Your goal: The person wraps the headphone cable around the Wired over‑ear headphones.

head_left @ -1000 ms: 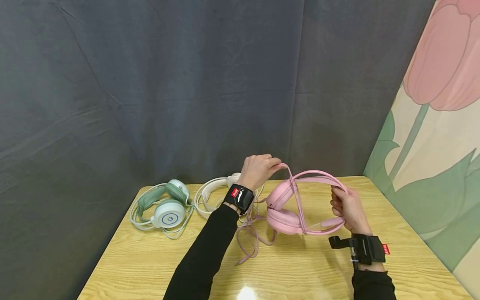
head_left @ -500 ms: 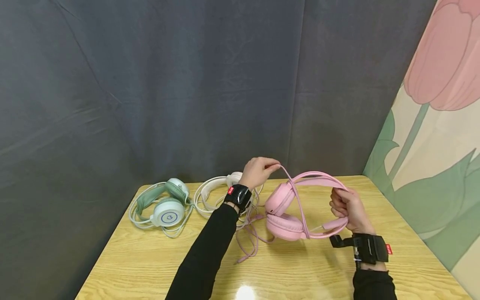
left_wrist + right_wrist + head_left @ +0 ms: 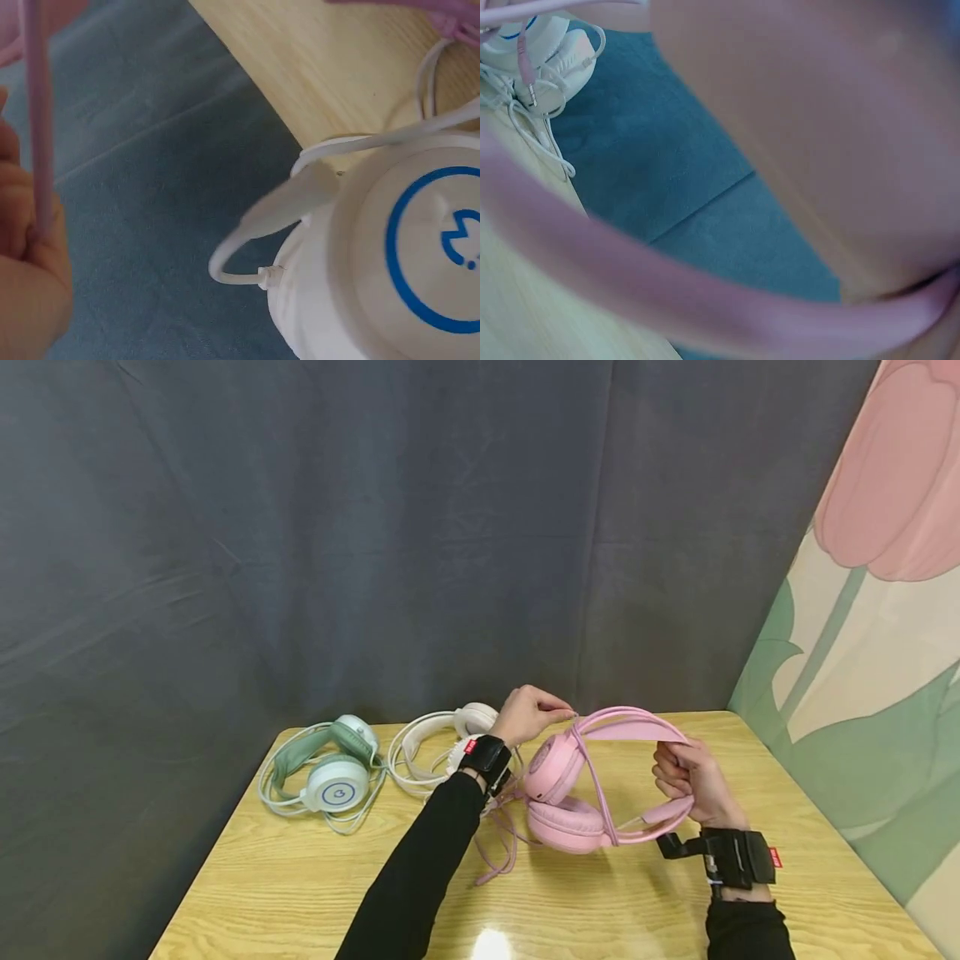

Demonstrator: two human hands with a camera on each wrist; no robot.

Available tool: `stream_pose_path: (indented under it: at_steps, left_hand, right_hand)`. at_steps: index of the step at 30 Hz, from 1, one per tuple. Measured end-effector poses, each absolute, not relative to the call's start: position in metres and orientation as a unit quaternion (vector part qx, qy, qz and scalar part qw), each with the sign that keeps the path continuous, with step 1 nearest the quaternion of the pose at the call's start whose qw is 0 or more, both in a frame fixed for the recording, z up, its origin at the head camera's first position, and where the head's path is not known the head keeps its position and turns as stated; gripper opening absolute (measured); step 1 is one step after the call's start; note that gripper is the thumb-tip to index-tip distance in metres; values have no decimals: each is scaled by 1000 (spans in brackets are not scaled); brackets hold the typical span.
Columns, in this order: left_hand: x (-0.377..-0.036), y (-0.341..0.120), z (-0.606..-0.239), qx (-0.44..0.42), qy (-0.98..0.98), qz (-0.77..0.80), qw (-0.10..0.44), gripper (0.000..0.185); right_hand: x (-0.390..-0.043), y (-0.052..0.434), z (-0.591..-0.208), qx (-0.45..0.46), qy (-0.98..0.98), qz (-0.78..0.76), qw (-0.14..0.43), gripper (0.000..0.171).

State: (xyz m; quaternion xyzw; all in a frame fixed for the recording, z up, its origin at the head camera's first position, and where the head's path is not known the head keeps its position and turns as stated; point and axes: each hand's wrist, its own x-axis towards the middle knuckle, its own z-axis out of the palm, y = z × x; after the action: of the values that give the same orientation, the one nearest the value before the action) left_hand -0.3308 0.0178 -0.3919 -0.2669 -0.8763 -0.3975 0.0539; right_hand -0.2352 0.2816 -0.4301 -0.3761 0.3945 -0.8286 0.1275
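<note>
My right hand [image 3: 697, 781] grips the headband of the pink headphones [image 3: 566, 825], holding them sideways over the table with the ear cups to the left. My left hand [image 3: 525, 717] pinches a pink cable [image 3: 39, 112] by the upper ear cup. Strands of that cable cross the arms of the headphones. In the right wrist view, the pink headband [image 3: 705, 304] passes close before the camera, and a pink plug [image 3: 526, 67] hangs near the white headphones. More pink cable [image 3: 495, 860] lies loose on the wood below the left wrist.
White headphones [image 3: 431, 728] with their own white cable lie behind the left hand, partly covered by it. Further left rest pale green headphones [image 3: 339, 789] with cable wound around them. The wooden table [image 3: 262, 893] meets a dark curtain [image 3: 450, 543] behind and a tulip-painted panel [image 3: 847, 693] at right.
My left hand has come down and slightly right, drawing the cable from a raised loop to close against the upper ear cup. The pink headphones have dipped a little; the right hand keeps its grip.
</note>
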Motion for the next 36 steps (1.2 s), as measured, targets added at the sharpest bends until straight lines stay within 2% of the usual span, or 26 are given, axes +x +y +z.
stream_pose_path:
  at_steps: [8, 16, 27, 36]
  left_hand:
    - [-332, 12, -405, -296, -847, -438, -52, 18]
    - [-330, -1, -422, -285, -865, -410, -47, 23]
    - [-324, -5, -447, -268, -864, -425, 30, 21]
    - [-307, 4, -464, -333, -902, -237, 138, 25]
  right_hand:
    - [-238, 285, -434, -411, 284, -851, 163, 35]
    - [-239, 297, -437, -366, 149, -899, 190, 49]
    - [-235, 300, -431, -248, 51, -954, 161, 53]
    - [-227, 298, -422, -98, 2, -988, 119, 47]
